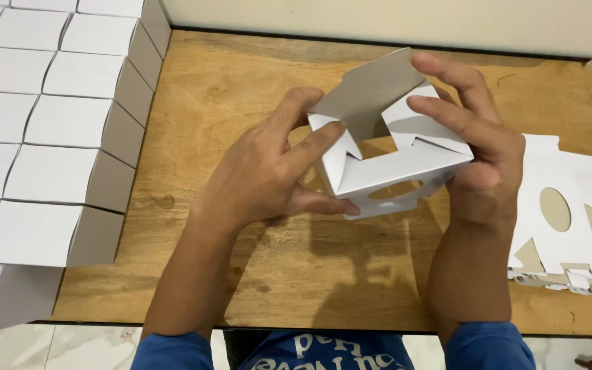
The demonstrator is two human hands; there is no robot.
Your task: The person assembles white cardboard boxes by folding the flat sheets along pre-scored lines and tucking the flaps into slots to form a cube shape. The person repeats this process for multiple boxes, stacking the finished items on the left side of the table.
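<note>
I hold a half-folded white cardboard box (pixel 388 161) above the wooden table (pixel 227 103). Its end flaps stand partly open and an oval window is cut in its near side. My left hand (pixel 268 168) grips the box's left end, the forefinger pressing a side flap inward and the thumb under the box. My right hand (pixel 477 140) clasps the right end, with fingers laid over the top flaps.
Several finished white boxes (pixel 49 116) stand stacked in rows along the left of the table. A pile of flat die-cut box blanks (pixel 570 219) with oval holes lies at the right. A pale wall runs behind the table's far edge.
</note>
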